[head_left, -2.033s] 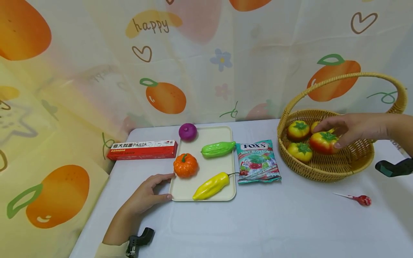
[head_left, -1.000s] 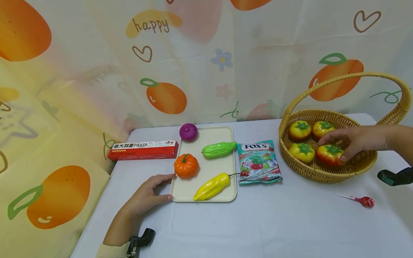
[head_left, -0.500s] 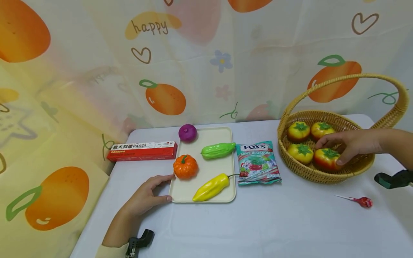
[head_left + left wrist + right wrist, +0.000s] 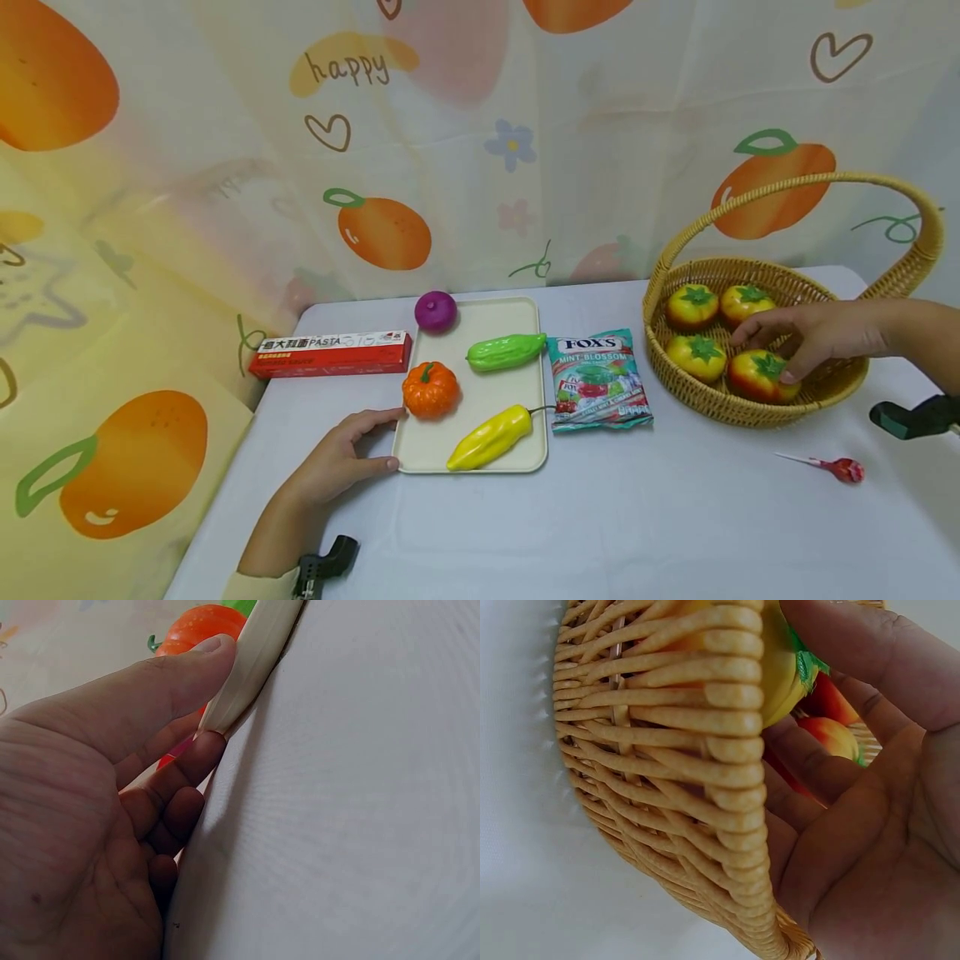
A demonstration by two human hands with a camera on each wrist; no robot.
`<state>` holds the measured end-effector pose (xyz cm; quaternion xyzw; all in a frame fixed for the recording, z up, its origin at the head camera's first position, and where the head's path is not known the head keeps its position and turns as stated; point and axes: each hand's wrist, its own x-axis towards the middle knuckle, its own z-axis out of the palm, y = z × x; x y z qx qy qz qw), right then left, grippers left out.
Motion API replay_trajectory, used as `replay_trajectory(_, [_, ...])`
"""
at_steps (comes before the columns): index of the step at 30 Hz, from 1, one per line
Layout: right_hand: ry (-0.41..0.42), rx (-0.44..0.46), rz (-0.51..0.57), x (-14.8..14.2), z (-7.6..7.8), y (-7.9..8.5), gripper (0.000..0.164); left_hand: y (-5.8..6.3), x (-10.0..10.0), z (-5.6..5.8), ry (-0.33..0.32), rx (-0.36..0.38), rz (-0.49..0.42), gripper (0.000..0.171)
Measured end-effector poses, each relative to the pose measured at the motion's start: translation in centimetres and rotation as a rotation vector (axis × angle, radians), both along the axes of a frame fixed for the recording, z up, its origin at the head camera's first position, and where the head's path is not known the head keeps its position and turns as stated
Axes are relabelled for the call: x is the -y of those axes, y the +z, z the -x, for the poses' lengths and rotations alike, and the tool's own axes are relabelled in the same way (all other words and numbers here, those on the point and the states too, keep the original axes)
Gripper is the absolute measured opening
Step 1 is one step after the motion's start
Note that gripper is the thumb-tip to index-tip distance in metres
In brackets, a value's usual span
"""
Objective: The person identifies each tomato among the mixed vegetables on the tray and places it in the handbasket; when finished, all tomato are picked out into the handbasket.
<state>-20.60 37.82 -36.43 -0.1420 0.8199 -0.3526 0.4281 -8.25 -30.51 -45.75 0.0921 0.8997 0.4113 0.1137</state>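
Observation:
A pale rectangular tray (image 4: 480, 317) holds an orange pumpkin (image 4: 431, 390), a green ridged vegetable (image 4: 506, 352), a yellow pepper (image 4: 491, 437) and a purple onion (image 4: 436, 312) at its far left corner. My left hand (image 4: 341, 458) rests beside the tray, thumb and index finger spread apart and touching its left edge near the front corner. Inside a wicker basket (image 4: 750, 412) at the right sit several red-and-yellow persimmons with green tops. My right hand (image 4: 832, 333) holds the front right persimmon (image 4: 757, 379) between thumb and fingers; the wrist view partly hides it behind the basket rim.
A red and white pasta box (image 4: 330, 354) lies left of the tray. Between tray and basket lies a candy bag (image 4: 600, 379). A red lollipop (image 4: 846, 470) is in front of the basket, whose tall handle (image 4: 795, 179) arches over it. A printed cloth hangs behind.
My right hand has lowered the persimmon into the front right of the basket, where it sits beside the others. During the last half second it stays there. The left hand keeps its place.

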Motion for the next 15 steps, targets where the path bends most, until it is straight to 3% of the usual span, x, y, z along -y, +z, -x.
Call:
replay_trajectory(9, [-0.009,-0.009,0.023,-0.1,-0.1,0.3,0.077,0.2,0.0,0.0,0.017,0.01,0.013,0.07])
replay_trajectory(15, [-0.018,-0.064,0.007,-0.4,-0.7,0.8,0.075,1.2,1.0,-0.5,-0.024,-0.021,0.004,0.066])
